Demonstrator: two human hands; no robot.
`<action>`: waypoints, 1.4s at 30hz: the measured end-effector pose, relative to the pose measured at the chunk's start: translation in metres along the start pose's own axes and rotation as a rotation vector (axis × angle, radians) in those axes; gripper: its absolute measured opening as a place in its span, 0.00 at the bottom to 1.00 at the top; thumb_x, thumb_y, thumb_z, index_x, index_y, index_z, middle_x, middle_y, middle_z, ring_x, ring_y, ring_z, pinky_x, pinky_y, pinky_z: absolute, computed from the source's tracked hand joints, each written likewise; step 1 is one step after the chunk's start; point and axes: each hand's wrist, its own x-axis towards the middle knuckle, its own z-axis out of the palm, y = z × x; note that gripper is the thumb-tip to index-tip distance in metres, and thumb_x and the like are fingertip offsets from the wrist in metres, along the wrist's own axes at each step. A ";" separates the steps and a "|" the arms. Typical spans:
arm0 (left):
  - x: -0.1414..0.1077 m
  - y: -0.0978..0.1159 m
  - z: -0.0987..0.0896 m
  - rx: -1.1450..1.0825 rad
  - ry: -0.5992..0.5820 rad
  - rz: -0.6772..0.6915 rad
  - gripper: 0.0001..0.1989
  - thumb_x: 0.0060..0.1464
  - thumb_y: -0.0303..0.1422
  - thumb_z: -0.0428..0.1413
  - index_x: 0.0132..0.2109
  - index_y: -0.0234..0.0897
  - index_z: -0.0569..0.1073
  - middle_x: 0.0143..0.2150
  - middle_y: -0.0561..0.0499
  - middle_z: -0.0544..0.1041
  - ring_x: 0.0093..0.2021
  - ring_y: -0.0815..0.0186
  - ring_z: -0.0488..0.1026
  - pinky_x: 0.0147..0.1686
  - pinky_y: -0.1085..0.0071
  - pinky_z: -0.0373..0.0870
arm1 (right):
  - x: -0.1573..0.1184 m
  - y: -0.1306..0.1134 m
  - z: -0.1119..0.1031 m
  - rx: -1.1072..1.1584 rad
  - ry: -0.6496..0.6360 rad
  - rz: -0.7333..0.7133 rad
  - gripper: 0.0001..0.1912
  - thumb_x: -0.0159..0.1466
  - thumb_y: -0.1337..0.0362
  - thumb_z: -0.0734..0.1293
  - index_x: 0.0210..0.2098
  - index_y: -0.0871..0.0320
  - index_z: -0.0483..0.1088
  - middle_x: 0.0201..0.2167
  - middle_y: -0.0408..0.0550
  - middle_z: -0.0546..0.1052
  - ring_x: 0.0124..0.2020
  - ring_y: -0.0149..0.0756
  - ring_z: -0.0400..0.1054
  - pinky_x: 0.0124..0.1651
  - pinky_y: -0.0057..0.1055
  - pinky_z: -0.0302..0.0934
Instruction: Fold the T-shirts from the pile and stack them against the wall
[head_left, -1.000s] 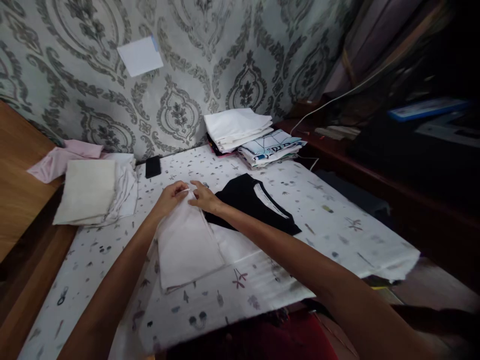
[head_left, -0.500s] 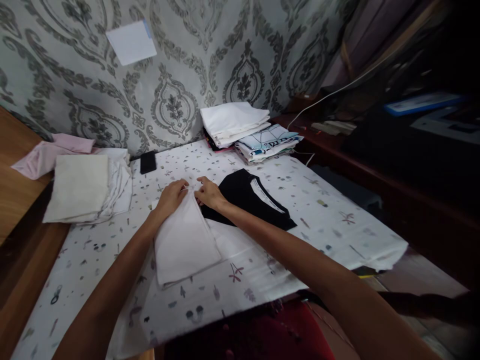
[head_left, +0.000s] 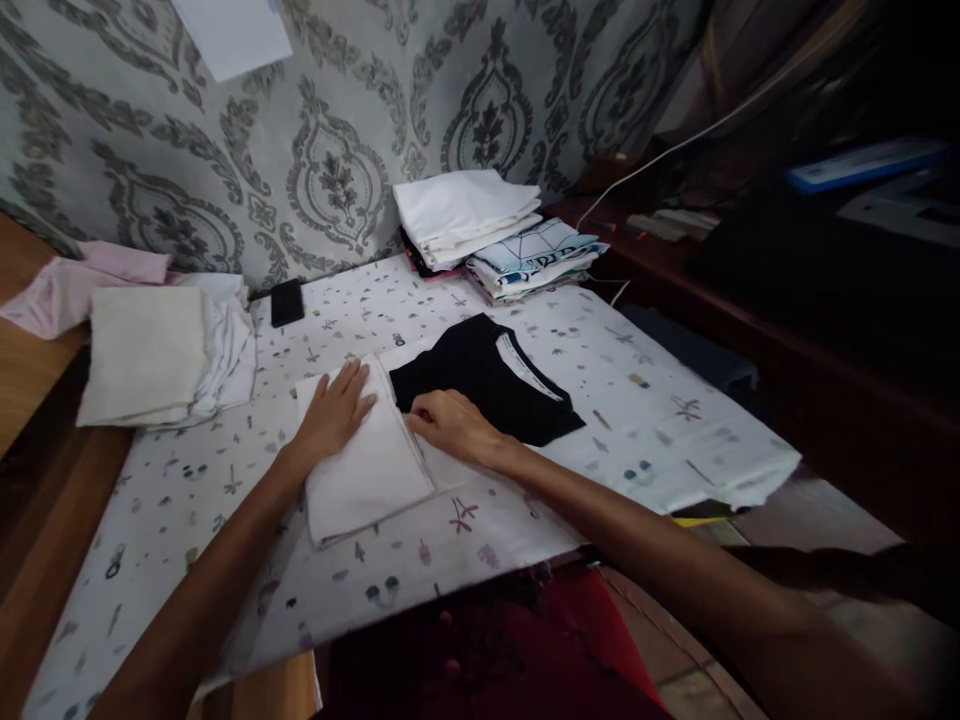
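Note:
A folded white cloth lies on the table near the middle. My left hand rests flat on its upper part, fingers stretched out. At the cloth's right edge, my right hand is closed, thumb and fingers pinching the fold. A black shirt part with a curved neckline and a pale inner neck band lies beside it, partly behind my right hand. More white fabric shows beneath my right wrist, and I cannot tell whether black and white are one garment.
Folded white clothes and printed ones are stacked at the back. A pale cloth pile and a pink cloth lie left, near a black phone. A patterned sheet covers the table; a cable runs behind right.
My left hand has flattened onto the white cloth. My right hand has moved from the cloth's top edge down along its right side and closed. The camera view has tilted slightly downward.

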 end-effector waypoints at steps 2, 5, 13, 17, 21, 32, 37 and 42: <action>-0.003 0.007 -0.006 -0.008 -0.004 -0.009 0.30 0.70 0.45 0.36 0.72 0.35 0.52 0.75 0.40 0.51 0.75 0.56 0.46 0.70 0.45 0.45 | -0.004 -0.004 0.005 -0.076 -0.017 0.028 0.15 0.68 0.56 0.63 0.34 0.57 0.77 0.32 0.48 0.79 0.37 0.37 0.73 0.32 0.29 0.55; -0.017 0.022 -0.017 -0.044 -0.006 -0.010 0.30 0.70 0.45 0.35 0.72 0.35 0.51 0.76 0.40 0.49 0.75 0.56 0.43 0.71 0.45 0.42 | -0.001 -0.008 0.013 -0.134 -0.023 0.026 0.11 0.66 0.56 0.66 0.37 0.55 0.77 0.35 0.47 0.80 0.40 0.38 0.73 0.34 0.29 0.56; -0.091 0.038 -0.043 -0.221 0.100 0.096 0.21 0.69 0.41 0.43 0.61 0.38 0.68 0.65 0.40 0.69 0.64 0.55 0.66 0.63 0.54 0.64 | -0.003 -0.007 0.019 -0.200 0.018 0.034 0.09 0.65 0.67 0.63 0.39 0.55 0.75 0.36 0.45 0.80 0.37 0.37 0.72 0.33 0.29 0.55; -0.137 0.037 -0.053 -0.216 0.189 0.273 0.11 0.66 0.30 0.47 0.47 0.40 0.74 0.49 0.42 0.76 0.48 0.60 0.72 0.47 0.62 0.72 | -0.011 -0.011 0.028 -0.202 0.155 -0.133 0.13 0.68 0.68 0.60 0.47 0.58 0.73 0.45 0.53 0.78 0.44 0.42 0.72 0.39 0.33 0.62; -0.175 0.042 -0.045 0.052 0.199 0.355 0.11 0.60 0.25 0.52 0.45 0.42 0.76 0.42 0.45 0.76 0.41 0.60 0.70 0.47 0.59 0.69 | -0.012 -0.012 0.051 -0.152 0.151 -0.472 0.16 0.70 0.66 0.60 0.55 0.60 0.70 0.61 0.60 0.69 0.64 0.49 0.61 0.62 0.47 0.59; -0.206 0.055 -0.026 0.391 0.090 0.113 0.20 0.59 0.21 0.49 0.56 0.38 0.72 0.39 0.44 0.71 0.39 0.57 0.67 0.42 0.60 0.66 | -0.006 0.000 0.077 -0.236 0.029 -0.538 0.26 0.71 0.56 0.61 0.65 0.63 0.62 0.71 0.61 0.58 0.73 0.49 0.45 0.74 0.51 0.40; -0.215 0.060 -0.027 0.440 0.075 0.101 0.20 0.57 0.19 0.48 0.55 0.36 0.72 0.40 0.43 0.72 0.40 0.56 0.67 0.42 0.59 0.66 | -0.004 0.000 0.080 -0.261 0.044 -0.541 0.26 0.71 0.56 0.61 0.65 0.60 0.61 0.71 0.58 0.58 0.73 0.48 0.46 0.74 0.52 0.42; -0.221 0.059 -0.034 0.292 0.124 0.110 0.18 0.55 0.19 0.48 0.50 0.37 0.74 0.37 0.45 0.75 0.37 0.57 0.69 0.38 0.59 0.69 | -0.008 0.001 0.078 -0.277 0.063 -0.550 0.26 0.71 0.56 0.62 0.64 0.61 0.63 0.69 0.61 0.60 0.73 0.49 0.48 0.73 0.52 0.45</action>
